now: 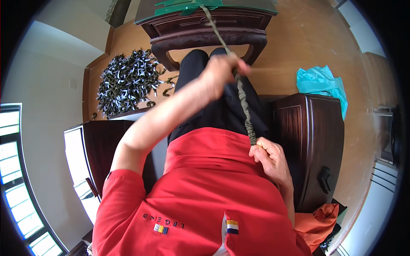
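Note:
A long olive-green fabric cord [243,100] runs from the table edge down over my lap. Its upper stretch looks smooth, while the lower stretch is bunched and ruffled. My right hand [271,158] is closed on the cord's lower end, close to my waist. Higher up, my left hand [220,72] is wrapped about the cord above my knees, its fingers smeared by motion. At the top, the cord meets green tape [188,6] on the dark wooden table [205,27]; how it is fixed there cannot be made out.
A heap of dark green ruffled pieces with white tags [126,83] lies on the floor at left. Turquoise fabric [322,83] rests beyond the dark wooden armrest [318,141] on my right. Orange cloth [318,224] lies at lower right. Dark wood [102,138] flanks me on the left.

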